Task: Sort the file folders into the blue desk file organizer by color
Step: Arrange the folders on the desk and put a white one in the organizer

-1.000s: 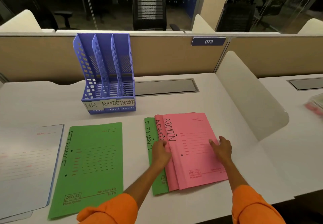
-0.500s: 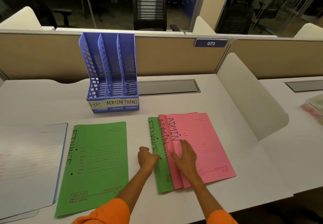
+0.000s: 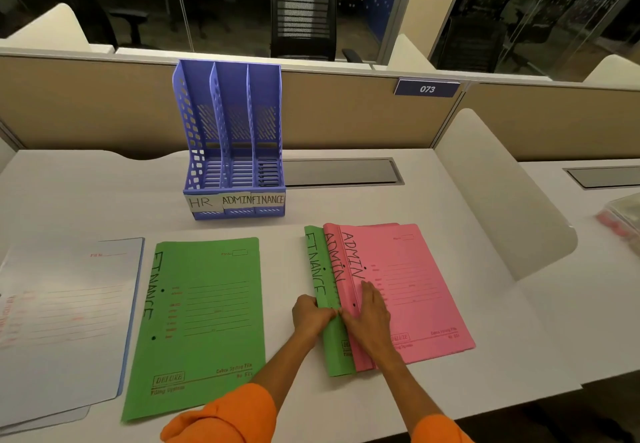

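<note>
Pink folders: right hand has slid to their spine, pressing flat; left hand now pinches green folder beneath, probably separating colours.

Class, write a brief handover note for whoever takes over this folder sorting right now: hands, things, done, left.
Left hand grips the spine edge of the stacked green folder; right hand rests flat on the pink folders above it. Another green folder and a pale blue folder lie flat to the left. Organizer holds nothing: no folder sorted, all are left to file.
</note>
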The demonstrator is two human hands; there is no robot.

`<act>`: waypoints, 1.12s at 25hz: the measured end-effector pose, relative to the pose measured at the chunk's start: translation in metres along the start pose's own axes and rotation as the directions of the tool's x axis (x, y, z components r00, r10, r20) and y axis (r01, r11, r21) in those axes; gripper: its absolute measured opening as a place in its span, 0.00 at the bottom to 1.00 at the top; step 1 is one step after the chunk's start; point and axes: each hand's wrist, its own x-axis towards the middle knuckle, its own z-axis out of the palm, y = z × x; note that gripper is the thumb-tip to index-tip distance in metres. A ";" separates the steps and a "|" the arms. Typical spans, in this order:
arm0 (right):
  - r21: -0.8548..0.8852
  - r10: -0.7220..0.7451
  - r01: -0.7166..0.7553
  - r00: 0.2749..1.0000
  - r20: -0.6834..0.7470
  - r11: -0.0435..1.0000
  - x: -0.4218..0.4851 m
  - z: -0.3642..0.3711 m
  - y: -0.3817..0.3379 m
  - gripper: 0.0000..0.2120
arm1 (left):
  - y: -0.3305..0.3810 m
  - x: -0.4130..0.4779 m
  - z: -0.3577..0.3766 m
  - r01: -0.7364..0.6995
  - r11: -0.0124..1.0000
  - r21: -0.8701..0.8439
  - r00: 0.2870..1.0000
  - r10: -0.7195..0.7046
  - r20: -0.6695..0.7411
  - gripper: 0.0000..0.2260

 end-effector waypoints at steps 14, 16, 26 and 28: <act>-0.048 -0.035 0.033 0.999 -0.035 0.998 -0.005 -0.003 -0.011 0.34 | -0.007 0.001 -0.042 0.026 0.993 -0.118 0.998 -0.019 0.055 0.17; -0.060 -0.023 0.022 1.000 -0.021 0.998 -0.004 -0.002 -0.012 0.34 | -0.011 -0.002 -0.056 0.031 0.991 -0.131 0.999 -0.026 0.039 0.16; 0.062 -0.123 0.129 0.988 -0.091 0.990 0.001 0.008 -0.058 0.27 | -0.011 -0.029 -0.132 -0.054 0.961 -0.272 0.998 0.055 -0.003 0.17; 0.184 -0.130 0.138 0.990 -0.054 0.973 0.002 0.014 -0.077 0.27 | -0.010 -0.036 -0.146 -0.087 0.955 -0.285 0.996 0.088 -0.008 0.18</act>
